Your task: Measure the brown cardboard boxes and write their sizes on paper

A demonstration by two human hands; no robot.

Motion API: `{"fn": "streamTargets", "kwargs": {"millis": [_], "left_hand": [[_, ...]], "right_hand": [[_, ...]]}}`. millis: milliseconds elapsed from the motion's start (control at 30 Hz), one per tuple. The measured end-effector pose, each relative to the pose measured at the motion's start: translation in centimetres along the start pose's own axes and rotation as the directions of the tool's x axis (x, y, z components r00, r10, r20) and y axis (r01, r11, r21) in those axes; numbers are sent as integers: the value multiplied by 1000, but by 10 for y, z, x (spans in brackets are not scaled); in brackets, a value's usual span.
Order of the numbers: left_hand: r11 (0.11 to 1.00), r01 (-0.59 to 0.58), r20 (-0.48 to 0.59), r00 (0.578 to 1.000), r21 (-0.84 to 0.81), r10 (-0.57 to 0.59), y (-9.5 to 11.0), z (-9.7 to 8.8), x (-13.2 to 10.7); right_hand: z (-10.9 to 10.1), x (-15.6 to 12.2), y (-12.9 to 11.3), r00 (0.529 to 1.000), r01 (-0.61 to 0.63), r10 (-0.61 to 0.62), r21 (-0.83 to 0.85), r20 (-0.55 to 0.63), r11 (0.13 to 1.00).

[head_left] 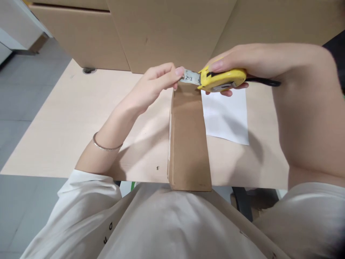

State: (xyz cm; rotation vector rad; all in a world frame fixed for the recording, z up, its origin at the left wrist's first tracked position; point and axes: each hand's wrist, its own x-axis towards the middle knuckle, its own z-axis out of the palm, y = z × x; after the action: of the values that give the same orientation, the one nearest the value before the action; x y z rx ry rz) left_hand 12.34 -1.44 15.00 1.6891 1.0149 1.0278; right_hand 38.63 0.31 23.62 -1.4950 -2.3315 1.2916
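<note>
My right hand point(229, 66) is wrapped around the yellow case of a tape measure point(234, 76), with its black strap trailing to the right. A short length of pale blade point(192, 77) with dark markings sticks out of the case to the left. The blade's end is pinched between thumb and fingers of my left hand point(164, 77). Below both hands a narrow brown cardboard box point(191, 144) lies lengthwise on the table, its near end at the front edge. The tape passes over the box's far end; I cannot tell whether they touch.
A white sheet of paper point(226, 115) lies on the light wooden table point(67, 140) to the right of the box. Large cardboard boxes point(167, 32) form a wall along the table's back. Grey floor tiles point(18, 104) show at the left.
</note>
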Motion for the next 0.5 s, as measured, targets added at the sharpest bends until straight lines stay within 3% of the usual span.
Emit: {"fn": "streamTargets", "kwargs": {"millis": [100, 233, 500], "left_hand": [[998, 55, -18, 998, 20, -54, -15, -6, 1], [988, 141, 3, 990, 64, -142, -29, 0, 5], [969, 210, 26, 978, -129, -209, -53, 4, 17]], "right_hand": [[-9, 6, 21, 988, -153, 153, 11, 6, 988], [-13, 11, 36, 949, -315, 314, 90, 19, 945], [-9, 22, 20, 937, -349, 348, 132, 35, 928]]}}
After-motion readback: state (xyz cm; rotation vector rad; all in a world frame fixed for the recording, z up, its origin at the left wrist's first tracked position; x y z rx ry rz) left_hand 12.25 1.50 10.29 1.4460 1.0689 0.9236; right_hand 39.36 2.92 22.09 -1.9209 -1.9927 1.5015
